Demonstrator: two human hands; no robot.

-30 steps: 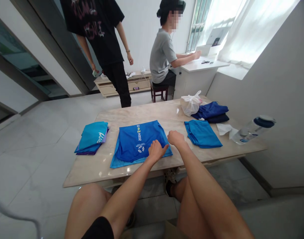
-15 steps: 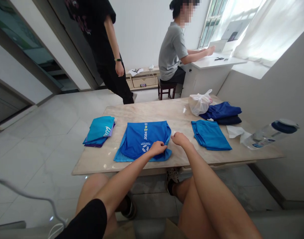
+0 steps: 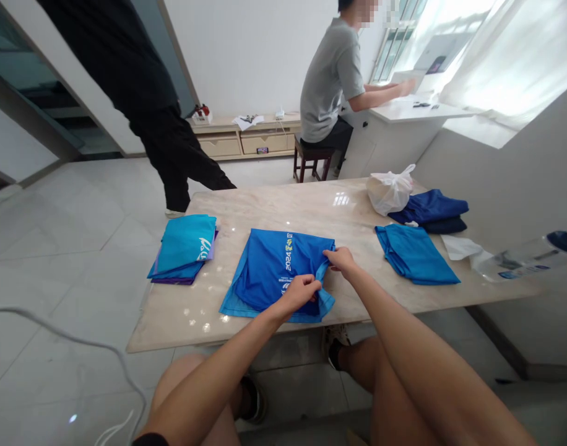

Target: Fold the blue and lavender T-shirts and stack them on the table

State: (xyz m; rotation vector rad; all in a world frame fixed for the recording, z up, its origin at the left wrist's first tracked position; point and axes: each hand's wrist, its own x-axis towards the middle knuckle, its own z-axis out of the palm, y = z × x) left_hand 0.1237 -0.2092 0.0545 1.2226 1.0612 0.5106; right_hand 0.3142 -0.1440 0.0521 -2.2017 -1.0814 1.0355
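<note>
A folded blue T-shirt (image 3: 269, 266) with white and yellow print, including "2024", lies on the table in front of me; its lighter blue inside shows along the left and bottom. My left hand (image 3: 302, 292) pinches the cloth near its right side. Higher up, at the top right corner, my right hand (image 3: 341, 259) is closed on the edge of the same shirt. The cloth bunches and lifts slightly between the two hands. Part of the printed emblem is hidden behind my left hand.
Folded blue and purple cloths (image 3: 184, 248) are stacked at the table's left end. On the right lie a folded blue cloth (image 3: 416, 254), dark blue cloths (image 3: 429, 207), a white plastic bag (image 3: 389, 191), tissue (image 3: 460, 246) and a clear bottle (image 3: 520, 257). Two people are beyond the table (image 3: 172, 319).
My right hand has come onto the shirt's right edge and gripped it. The cloth there is now gathered. The view has shifted, and the person in black has moved left.
</note>
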